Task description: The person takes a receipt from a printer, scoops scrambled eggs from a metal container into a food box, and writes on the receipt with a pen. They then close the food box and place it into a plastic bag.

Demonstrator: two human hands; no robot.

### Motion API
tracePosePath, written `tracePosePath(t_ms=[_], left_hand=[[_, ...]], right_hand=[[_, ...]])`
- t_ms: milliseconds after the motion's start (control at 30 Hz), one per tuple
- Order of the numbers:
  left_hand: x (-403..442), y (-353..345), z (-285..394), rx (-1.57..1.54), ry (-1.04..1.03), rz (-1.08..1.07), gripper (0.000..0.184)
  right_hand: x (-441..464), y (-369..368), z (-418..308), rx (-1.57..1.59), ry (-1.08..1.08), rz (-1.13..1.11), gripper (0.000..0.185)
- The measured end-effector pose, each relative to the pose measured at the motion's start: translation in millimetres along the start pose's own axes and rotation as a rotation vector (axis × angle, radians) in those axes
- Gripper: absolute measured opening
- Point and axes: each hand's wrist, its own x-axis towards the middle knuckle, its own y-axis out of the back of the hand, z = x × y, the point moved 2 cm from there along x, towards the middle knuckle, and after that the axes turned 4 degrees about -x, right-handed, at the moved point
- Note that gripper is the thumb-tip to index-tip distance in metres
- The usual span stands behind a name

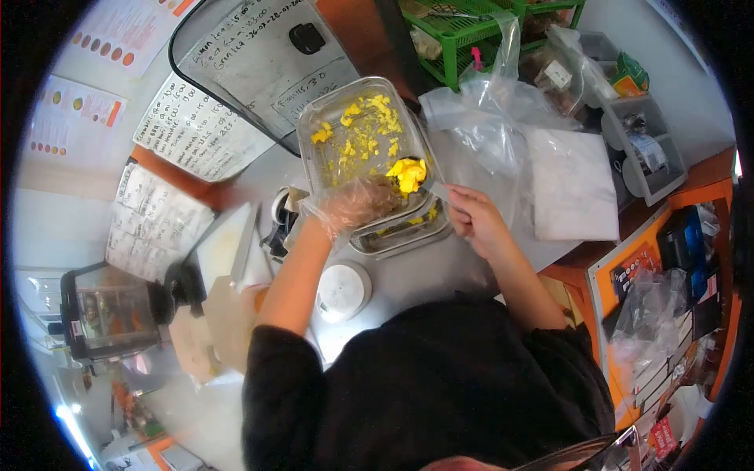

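My right hand [473, 218] grips a tool [437, 189] pointing ten o'clock toward yellow food [409, 174]; gloved left hand [363, 204], grip unclear, is nearer.

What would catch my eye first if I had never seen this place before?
Probably the bright yellow lump between the two hands, at the near right of a clear tray strewn with yellow scraps. Beside it, the left hand wears a see-through glove, while the fingers of the right hand hold a thin grey tool. Green crates stand out at the top, right of centre.
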Motion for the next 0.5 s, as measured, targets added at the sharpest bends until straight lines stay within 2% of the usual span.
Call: tracePosePath(t_ms=[133, 233, 300, 333, 433, 500], left_hand=[[4, 19, 14, -0.116, 0.140, -0.091, 0.029], [2, 20, 13, -0.107, 0.137, 0.036, 0.029], [3, 36, 23, -0.082, 0.221, -0.086, 0.022], [1, 39, 27, -0.081, 0.222, -0.082, 0.022], [-5, 41, 30, 0.002, 0.287, -0.005, 0.020], [-12, 40, 22, -0.146, 0.131, 0.375, 0.018]], right_hand=[[-2, -3, 0, -0.030, -0.026, 0.012, 0.035], [-1, -4, 2, -0.019, -0.010, -0.004, 0.035], [-1, -4, 2, -0.025, -0.010, -0.019, 0.036], [-1, -4, 2, -0.026, -0.009, -0.030, 0.036], [0, -5, 5, -0.033, 0.001, -0.031, 0.037], [1, -6, 7, -0.029, -0.005, -0.035, 0.038]])
